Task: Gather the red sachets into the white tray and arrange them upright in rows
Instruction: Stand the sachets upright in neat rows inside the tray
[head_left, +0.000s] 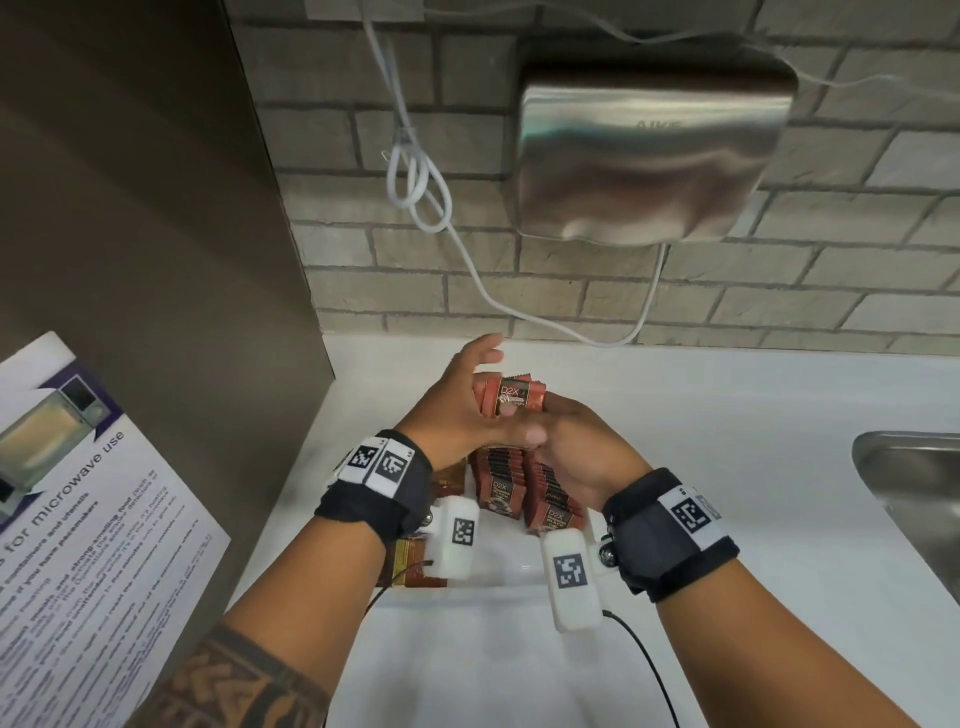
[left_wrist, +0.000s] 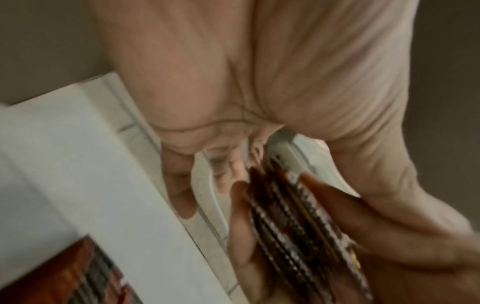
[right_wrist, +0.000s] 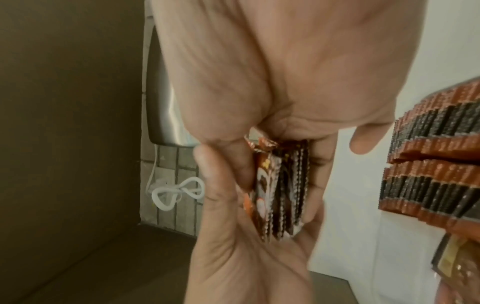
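Observation:
A stack of red sachets (head_left: 511, 397) is held on edge above the far end of the white tray (head_left: 504, 566). My left hand (head_left: 457, 410) cups its left side, with some fingers stretched toward the wall. From the right, my right hand (head_left: 571, 447) grips it, thumb on the front. The wrist views show the same red sachets (left_wrist: 298, 226) (right_wrist: 283, 189) pinched between thumb and fingers. Two rows of sachets (head_left: 524, 488) (right_wrist: 428, 181) stand upright in the tray below the hands.
Brown-gold sachets (head_left: 410, 564) lie under my left wrist at the tray's left side. A steel hand dryer (head_left: 654, 150) and a looped white cable (head_left: 421, 182) hang on the brick wall. There is a sink (head_left: 914, 493) at the right and a microwave leaflet (head_left: 78, 519) at the left.

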